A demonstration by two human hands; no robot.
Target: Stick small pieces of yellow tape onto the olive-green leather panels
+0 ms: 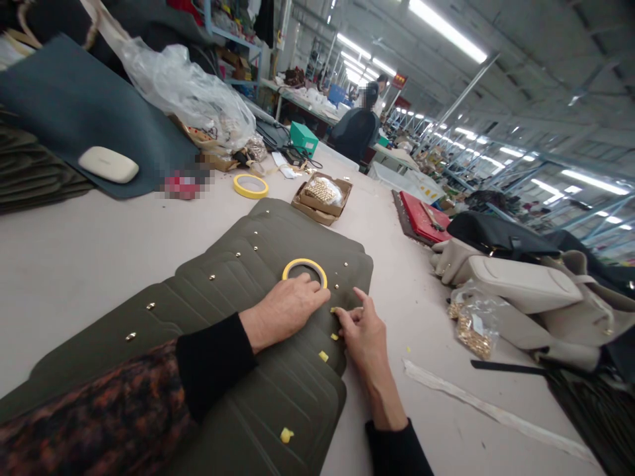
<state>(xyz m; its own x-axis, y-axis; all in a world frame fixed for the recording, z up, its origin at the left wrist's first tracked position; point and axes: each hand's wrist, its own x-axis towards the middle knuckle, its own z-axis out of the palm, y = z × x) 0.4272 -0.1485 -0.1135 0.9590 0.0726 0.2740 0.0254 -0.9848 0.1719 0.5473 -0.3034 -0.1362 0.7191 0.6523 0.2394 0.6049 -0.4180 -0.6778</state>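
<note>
Dark olive panels lie overlapped on the table, with several gold metal studs on them. My left hand has its fingers curled on the near rim of a roll of yellow tape, which rests on the panels. At the panels' right edge my right hand pinches a small piece of yellow tape between thumb and forefinger; its other fingers are partly raised. Further yellow tape pieces stick to the panels below, one near the bottom.
A second yellow tape roll and a cardboard box with a bag of gold studs stand behind. Bags and a plastic bag of gold hardware are piled right. A white case lies left. A person sits farther back.
</note>
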